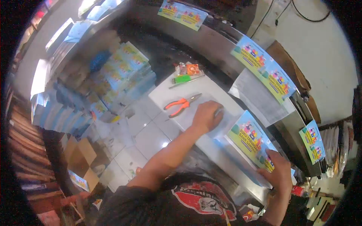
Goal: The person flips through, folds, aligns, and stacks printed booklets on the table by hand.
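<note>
A stack of printed booklets with colourful cartoon covers lies on the white tabletop. My right hand grips the near right end of this stack, thumb and fingers on its edges. Over the table, left of the stack, my left hand is closed. Something small and dark shows at its fingers, too unclear to name. Pliers with orange handles lie beside my left hand, jaws pointing towards the far side.
A green item and an orange packet sit at the table's far corner. Printed sheets lie along a metal ledge behind. Booklet piles stand on the left, near an open cardboard box on the tiled floor.
</note>
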`<action>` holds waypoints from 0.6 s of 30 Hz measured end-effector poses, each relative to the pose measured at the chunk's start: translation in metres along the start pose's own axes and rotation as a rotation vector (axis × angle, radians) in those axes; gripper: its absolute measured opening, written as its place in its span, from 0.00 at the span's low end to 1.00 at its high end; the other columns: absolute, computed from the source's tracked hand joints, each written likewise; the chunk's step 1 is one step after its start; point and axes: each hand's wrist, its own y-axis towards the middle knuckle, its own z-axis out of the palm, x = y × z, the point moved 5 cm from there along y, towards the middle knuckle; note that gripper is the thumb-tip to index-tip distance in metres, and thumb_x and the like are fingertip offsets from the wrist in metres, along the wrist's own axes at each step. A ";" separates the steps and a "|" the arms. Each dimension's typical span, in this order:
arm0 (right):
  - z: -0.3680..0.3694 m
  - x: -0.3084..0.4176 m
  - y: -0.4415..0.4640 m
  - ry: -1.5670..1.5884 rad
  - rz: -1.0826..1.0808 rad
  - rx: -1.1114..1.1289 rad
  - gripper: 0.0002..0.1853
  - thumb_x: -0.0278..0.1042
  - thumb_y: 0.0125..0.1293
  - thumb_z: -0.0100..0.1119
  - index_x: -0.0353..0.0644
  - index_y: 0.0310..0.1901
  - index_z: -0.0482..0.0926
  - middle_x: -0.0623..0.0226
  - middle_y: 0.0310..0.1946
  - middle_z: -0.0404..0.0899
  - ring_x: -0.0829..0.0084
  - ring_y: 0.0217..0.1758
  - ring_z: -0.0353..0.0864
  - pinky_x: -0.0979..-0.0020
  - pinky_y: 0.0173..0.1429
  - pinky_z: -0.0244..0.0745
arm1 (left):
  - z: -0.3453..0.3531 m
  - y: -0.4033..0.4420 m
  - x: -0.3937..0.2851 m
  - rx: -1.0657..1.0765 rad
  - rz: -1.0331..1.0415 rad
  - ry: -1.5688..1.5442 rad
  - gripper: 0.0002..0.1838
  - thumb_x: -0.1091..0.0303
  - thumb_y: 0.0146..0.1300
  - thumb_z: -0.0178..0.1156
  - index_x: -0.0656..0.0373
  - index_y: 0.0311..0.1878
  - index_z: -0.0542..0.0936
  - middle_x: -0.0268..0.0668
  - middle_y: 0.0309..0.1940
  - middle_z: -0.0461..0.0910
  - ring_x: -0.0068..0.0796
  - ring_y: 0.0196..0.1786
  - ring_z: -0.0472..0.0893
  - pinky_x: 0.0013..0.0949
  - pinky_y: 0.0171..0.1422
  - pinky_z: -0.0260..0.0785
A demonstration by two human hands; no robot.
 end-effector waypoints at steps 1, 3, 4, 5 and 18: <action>-0.002 0.003 0.001 -0.011 -0.053 -0.048 0.39 0.37 0.39 0.78 0.40 0.57 0.74 0.53 0.53 0.78 0.53 0.53 0.80 0.60 0.57 0.75 | 0.001 0.001 0.003 0.014 -0.029 -0.039 0.10 0.66 0.57 0.63 0.59 0.39 0.81 0.44 0.37 0.81 0.49 0.42 0.79 0.46 0.47 0.70; -0.009 0.010 0.004 -0.022 -0.114 -0.094 0.38 0.35 0.38 0.77 0.39 0.56 0.75 0.54 0.50 0.80 0.54 0.49 0.82 0.62 0.54 0.76 | 0.004 0.000 0.007 0.032 -0.052 -0.041 0.10 0.65 0.57 0.63 0.59 0.40 0.81 0.44 0.38 0.81 0.48 0.43 0.79 0.45 0.48 0.70; -0.011 0.014 0.004 -0.001 -0.090 -0.063 0.34 0.33 0.41 0.75 0.39 0.56 0.76 0.52 0.51 0.79 0.53 0.50 0.81 0.60 0.55 0.76 | 0.003 -0.002 0.008 0.062 -0.073 -0.049 0.10 0.64 0.57 0.63 0.58 0.40 0.81 0.44 0.39 0.81 0.48 0.44 0.79 0.45 0.48 0.70; -0.012 0.016 0.006 0.020 -0.062 -0.031 0.31 0.31 0.45 0.72 0.39 0.55 0.76 0.50 0.51 0.79 0.52 0.51 0.81 0.58 0.55 0.76 | 0.002 -0.002 0.008 0.062 -0.075 -0.044 0.10 0.64 0.57 0.63 0.58 0.40 0.81 0.44 0.39 0.81 0.48 0.44 0.79 0.45 0.48 0.70; -0.149 -0.276 -0.032 -0.222 0.290 -0.979 0.25 0.27 0.70 0.43 0.35 0.68 0.64 0.51 0.66 0.69 0.61 0.69 0.67 0.62 0.72 0.61 | 0.005 0.003 0.005 0.092 -0.088 -0.002 0.12 0.63 0.58 0.61 0.59 0.41 0.82 0.45 0.39 0.81 0.49 0.44 0.79 0.46 0.50 0.70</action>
